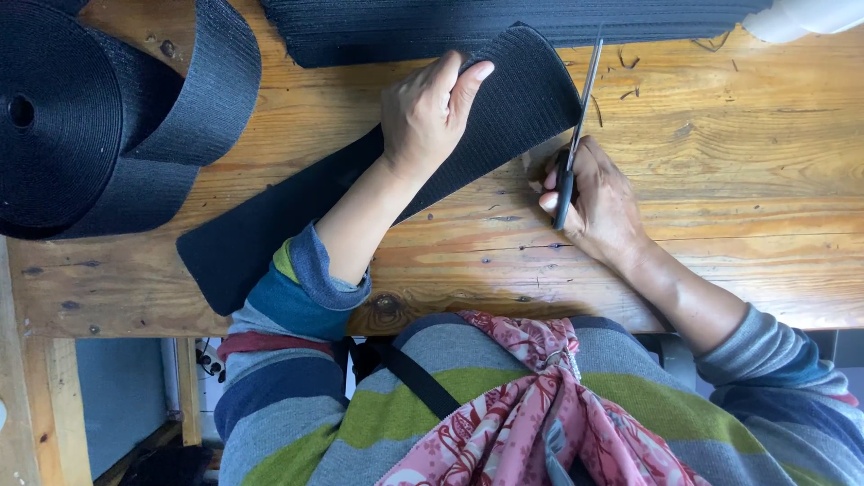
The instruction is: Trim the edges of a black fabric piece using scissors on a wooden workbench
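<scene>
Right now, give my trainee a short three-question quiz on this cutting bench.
1. True or false: the left hand presses on the black strip.
2. What does the right hand hold? A) scissors B) a knife C) a pen
3. Where does the big roll of black webbing lie on the wooden table?

Key:
1. True.
2. A, scissors.
3. At the far left end.

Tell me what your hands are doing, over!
Left hand pressing black strip flat on table. Right hand gripping scissors, blades at strip's end. Big black roll off left, clear.
</scene>
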